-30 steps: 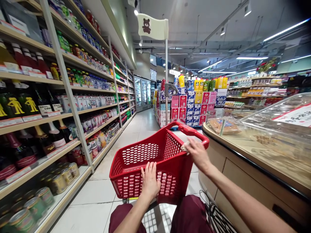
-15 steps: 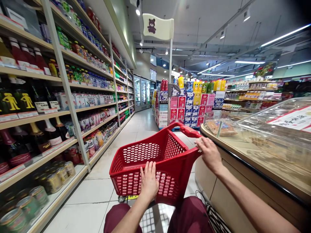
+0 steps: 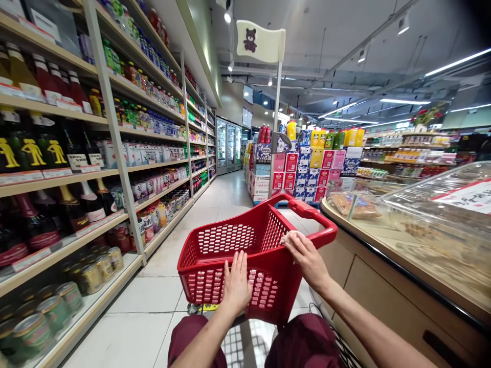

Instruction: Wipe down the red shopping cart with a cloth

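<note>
Red perforated shopping cart (image 3: 283,278) — upright; whitish cloth (image 3: 286,238) on its rim.

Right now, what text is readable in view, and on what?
"SOUL": white labels of the dark bottles at left; line below unclear.
Too small or blurred: red-edged white sign, red cartons, price tags, cans, yellow label under the red shopping cart.
Flag: bear picture, no text.

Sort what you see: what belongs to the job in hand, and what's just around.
In use:
- red cart, left hand flat on its side
- white cloth, likely, under the right hand on the cart's edge

Just around:
- shelved bottles
- shelved cans
- stacked boxes
- display counter
</note>
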The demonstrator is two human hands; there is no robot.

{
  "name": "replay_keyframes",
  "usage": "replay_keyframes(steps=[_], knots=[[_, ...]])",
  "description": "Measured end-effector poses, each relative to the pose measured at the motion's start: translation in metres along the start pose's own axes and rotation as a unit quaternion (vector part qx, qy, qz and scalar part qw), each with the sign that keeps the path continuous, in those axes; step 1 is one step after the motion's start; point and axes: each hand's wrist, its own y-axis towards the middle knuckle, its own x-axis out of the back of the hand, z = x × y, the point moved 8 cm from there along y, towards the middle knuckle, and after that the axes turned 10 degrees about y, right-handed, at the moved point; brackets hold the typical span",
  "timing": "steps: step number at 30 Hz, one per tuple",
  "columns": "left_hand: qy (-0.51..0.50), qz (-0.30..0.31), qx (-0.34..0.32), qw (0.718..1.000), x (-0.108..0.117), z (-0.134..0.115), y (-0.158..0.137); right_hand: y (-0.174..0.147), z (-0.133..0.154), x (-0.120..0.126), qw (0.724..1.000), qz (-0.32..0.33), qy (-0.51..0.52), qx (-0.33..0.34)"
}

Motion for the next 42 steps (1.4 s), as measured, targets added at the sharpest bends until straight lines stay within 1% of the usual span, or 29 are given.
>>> replay_keyframes(steps=[1, 2, 4, 5, 6, 7, 10, 11, 12, 13, 16, 17, 18, 21, 22, 23, 24, 27, 28, 29, 30, 33, 34, 35, 37, 39, 40, 41, 42], knots=[[0.000, 0.000, 0.006, 1.000, 0.000, 0.004, -0.001, 0.001, 0.000, 0.000, 1.000, 0.008, 0.004, 0.002], [0.001, 0.001, 0.015, 1.000, 0.000, 0.007, -0.002, 0.001, -0.006, 0.002, 1.000, 0.007, -0.003, -0.016], [0.004, 0.003, 0.032, 0.999, 0.000, 0.013, -0.005, 0.002, -0.025, 0.009, 0.996, -0.011, -0.039, -0.083], [0.005, 0.005, 0.037, 0.999, 0.000, 0.014, -0.006, 0.002, -0.030, 0.012, 0.992, -0.023, -0.055, -0.109], [0.006, 0.008, 0.040, 0.999, -0.001, 0.014, -0.006, 0.003, -0.026, 0.012, 0.991, -0.031, -0.062, -0.116], [0.007, 0.012, 0.042, 0.999, -0.001, 0.015, -0.006, 0.005, -0.015, 0.009, 0.992, -0.034, -0.057, -0.103], [0.013, 0.018, 0.027, 0.999, 0.000, 0.019, -0.007, 0.012, 0.041, -0.010, 1.000, -0.019, 0.005, 0.000], [0.016, 0.019, 0.026, 0.999, 0.000, 0.023, -0.008, 0.013, 0.054, -0.015, 0.999, -0.011, 0.024, 0.020], [0.019, 0.020, 0.033, 0.999, -0.001, 0.029, -0.009, 0.014, 0.059, -0.018, 0.999, -0.004, 0.035, 0.022], [0.022, 0.020, 0.044, 0.999, -0.001, 0.036, -0.011, 0.015, 0.058, -0.020, 0.999, -0.001, 0.037, 0.007], [0.032, 0.019, 0.072, 0.997, -0.003, 0.051, -0.016, 0.017, 0.039, -0.018, 0.996, -0.022, 0.018, -0.079], [0.034, 0.018, 0.071, 0.997, -0.003, 0.052, -0.017, 0.018, 0.042, -0.019, 0.996, -0.029, 0.020, -0.086], [0.035, 0.018, 0.070, 0.997, -0.003, 0.053, -0.018, 0.020, 0.052, -0.022, 0.996, -0.032, 0.029, -0.077], [0.036, 0.022, 0.056, 0.998, -0.002, 0.056, -0.021, 0.026, 0.100, -0.037, 0.997, -0.017, 0.075, 0.004], [0.037, 0.022, 0.052, 0.998, -0.001, 0.059, -0.023, 0.026, 0.111, -0.040, 0.996, -0.009, 0.085, 0.022], [0.039, 0.021, 0.060, 0.997, -0.001, 0.065, -0.025, 0.026, 0.115, -0.042, 0.995, -0.002, 0.091, 0.029], [0.041, 0.020, 0.077, 0.996, 0.000, 0.073, -0.028, 0.025, 0.112, -0.043, 0.995, 0.002, 0.093, 0.024], [0.051, 0.015, 0.127, 0.991, -0.001, 0.096, -0.037, 0.023, 0.086, -0.039, 0.996, -0.009, 0.081, -0.027], [0.052, 0.014, 0.131, 0.990, -0.002, 0.100, -0.039, 0.024, 0.084, -0.040, 0.996, -0.014, 0.080, -0.039], [0.051, 0.014, 0.130, 0.990, -0.003, 0.102, -0.040, 0.026, 0.091, -0.043, 0.995, -0.014, 0.085, -0.041], [0.050, 0.015, 0.128, 0.990, -0.004, 0.104, -0.041, 0.030, 0.105, -0.049, 0.995, -0.011, 0.095, -0.035], [0.045, 0.019, 0.112, 0.992, -0.005, 0.108, -0.043, 0.046, 0.167, -0.068, 0.990, 0.006, 0.138, 0.007], [0.045, 0.021, 0.114, 0.992, -0.004, 0.112, -0.044, 0.050, 0.184, -0.072, 0.989, 0.012, 0.149, 0.022], [0.045, 0.022, 0.128, 0.990, -0.003, 0.119, -0.046, 0.051, 0.193, -0.074, 0.987, 0.017, 0.155, 0.033], [0.045, 0.027, 0.171, 0.984, -0.002, 0.135, -0.052, 0.047, 0.190, -0.074, 0.987, 0.023, 0.153, 0.033], [0.038, 0.034, 0.199, 0.979, -0.002, 0.147, -0.057, 0.040, 0.171, -0.071, 0.990, 0.019, 0.141, 0.009], [0.032, 0.038, 0.201, 0.978, -0.003, 0.149, -0.058, 0.037, 0.165, -0.070, 0.990, 0.014, 0.139, -0.002], [0.024, 0.041, 0.200, 0.979, -0.004, 0.151, -0.059, 0.037, 0.165, -0.070, 0.990, 0.010, 0.141, -0.005], [0.015, 0.042, 0.200, 0.979, -0.005, 0.153, -0.060, 0.040, 0.172, -0.072, 0.989, 0.007, 0.150, 0.000]])
